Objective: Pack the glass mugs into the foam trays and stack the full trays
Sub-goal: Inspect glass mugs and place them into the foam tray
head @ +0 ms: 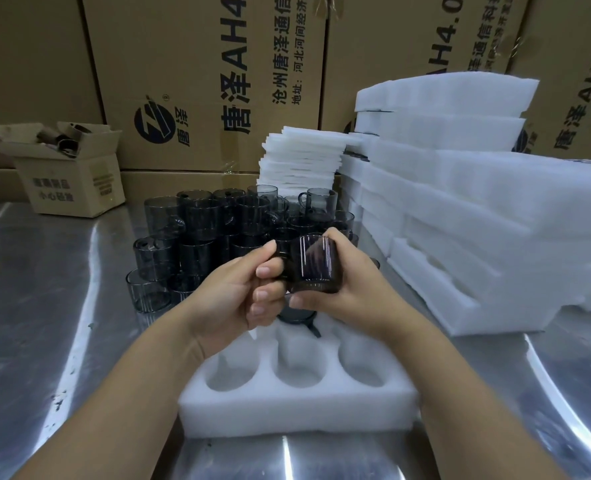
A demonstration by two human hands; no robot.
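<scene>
I hold a dark smoked-glass mug (313, 263) on its side above the white foam tray (297, 407). My right hand (352, 289) wraps round the mug's body. My left hand (242, 292) curls its fingers at the mug's handle side. The tray lies on the steel table in front of me; its three near pockets are empty. One mug (295, 315) sits in a far pocket, partly hidden under my hands. A pile of stacked dark glass mugs (217, 230) stands behind the tray.
Tall stacks of white foam trays (460, 202) fill the right side. A pile of thin foam sheets (301, 161) stands behind the mugs. A small open carton (69, 178) sits at the back left. Large cardboard boxes (217, 81) form the back wall.
</scene>
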